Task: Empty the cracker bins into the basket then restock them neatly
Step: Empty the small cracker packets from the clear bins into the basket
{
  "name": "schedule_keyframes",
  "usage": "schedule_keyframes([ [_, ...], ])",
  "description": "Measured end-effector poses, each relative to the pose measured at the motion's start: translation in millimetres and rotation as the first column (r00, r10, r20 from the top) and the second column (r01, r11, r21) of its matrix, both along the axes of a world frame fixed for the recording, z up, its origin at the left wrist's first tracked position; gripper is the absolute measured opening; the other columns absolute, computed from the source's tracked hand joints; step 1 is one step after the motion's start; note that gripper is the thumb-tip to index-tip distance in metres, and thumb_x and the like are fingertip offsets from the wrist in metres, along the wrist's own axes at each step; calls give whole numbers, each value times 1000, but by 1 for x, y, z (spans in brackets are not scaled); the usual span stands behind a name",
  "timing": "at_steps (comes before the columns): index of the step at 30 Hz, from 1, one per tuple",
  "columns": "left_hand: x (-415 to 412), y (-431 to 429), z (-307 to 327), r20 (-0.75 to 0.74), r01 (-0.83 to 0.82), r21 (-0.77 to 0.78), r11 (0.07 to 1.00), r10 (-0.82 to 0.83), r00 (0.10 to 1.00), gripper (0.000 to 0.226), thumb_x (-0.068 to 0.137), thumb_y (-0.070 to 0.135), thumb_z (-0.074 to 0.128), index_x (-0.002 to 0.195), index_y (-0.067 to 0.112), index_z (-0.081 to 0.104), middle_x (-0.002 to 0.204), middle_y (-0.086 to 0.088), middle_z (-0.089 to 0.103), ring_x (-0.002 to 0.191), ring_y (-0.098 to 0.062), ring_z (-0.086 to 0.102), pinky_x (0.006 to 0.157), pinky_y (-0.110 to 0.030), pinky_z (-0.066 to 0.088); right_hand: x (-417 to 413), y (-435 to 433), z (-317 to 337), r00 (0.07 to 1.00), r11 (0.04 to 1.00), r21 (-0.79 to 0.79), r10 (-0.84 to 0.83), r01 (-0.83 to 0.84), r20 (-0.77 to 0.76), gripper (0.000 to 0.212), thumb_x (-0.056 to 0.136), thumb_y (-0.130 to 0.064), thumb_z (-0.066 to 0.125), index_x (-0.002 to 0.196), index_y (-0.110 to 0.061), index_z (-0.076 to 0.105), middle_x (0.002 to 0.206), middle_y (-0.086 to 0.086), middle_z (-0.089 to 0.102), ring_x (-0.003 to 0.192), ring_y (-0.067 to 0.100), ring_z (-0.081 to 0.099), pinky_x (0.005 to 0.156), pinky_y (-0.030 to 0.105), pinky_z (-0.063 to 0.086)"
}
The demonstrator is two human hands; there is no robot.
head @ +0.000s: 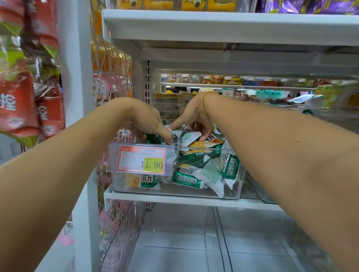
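A clear plastic bin [231, 193] sits on the middle shelf, holding several green-and-white cracker packets [187, 178]. A price tag [140, 159] reading 11.90 hangs on its front left. Both my hands reach into the top of the bin. My left hand [146, 121] pinches a packet with a barcode [174, 138] at the bin's upper left. My right hand [194, 113], with a gold bead bracelet on the wrist, grips a pale packet [190, 136] right beside it. No basket is in view.
The white shelf [191, 200] carries the bin; another clear bin [253, 193] stands to its right. Below are empty clear bins [210, 242]. Red snack bags [19, 96] hang at the left beside a white upright. The shelf above [244, 24] sits close overhead.
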State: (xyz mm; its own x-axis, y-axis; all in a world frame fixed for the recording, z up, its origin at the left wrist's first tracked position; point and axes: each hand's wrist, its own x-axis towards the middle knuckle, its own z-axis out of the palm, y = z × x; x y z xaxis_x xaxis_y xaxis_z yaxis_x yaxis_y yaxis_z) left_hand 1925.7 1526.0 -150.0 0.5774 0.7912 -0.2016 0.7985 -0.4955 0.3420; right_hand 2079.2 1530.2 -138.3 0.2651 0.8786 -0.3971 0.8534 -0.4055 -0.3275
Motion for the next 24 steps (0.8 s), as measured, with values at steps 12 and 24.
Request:
schedule_keyframes([
  [12,-24,-24,18,-8,27,323,946,-26,1000,42,82,52,63,97,14,67,94,-4,65,82,-17,62,74,-31,48,-8,2,3,970,998,-40,45,-56,-237,26,92,-31,63,97,-5,63,96,11,65,96,27,61,97,38,50],
  [24,-43,-120,-5,822,-210,243,947,-86,563,36,81,48,69,85,12,71,90,-11,72,78,-18,68,83,-35,56,19,-106,23,900,889,453,141,68,-413,19,89,-30,67,94,-13,60,98,7,70,76,20,66,78,33,56],
])
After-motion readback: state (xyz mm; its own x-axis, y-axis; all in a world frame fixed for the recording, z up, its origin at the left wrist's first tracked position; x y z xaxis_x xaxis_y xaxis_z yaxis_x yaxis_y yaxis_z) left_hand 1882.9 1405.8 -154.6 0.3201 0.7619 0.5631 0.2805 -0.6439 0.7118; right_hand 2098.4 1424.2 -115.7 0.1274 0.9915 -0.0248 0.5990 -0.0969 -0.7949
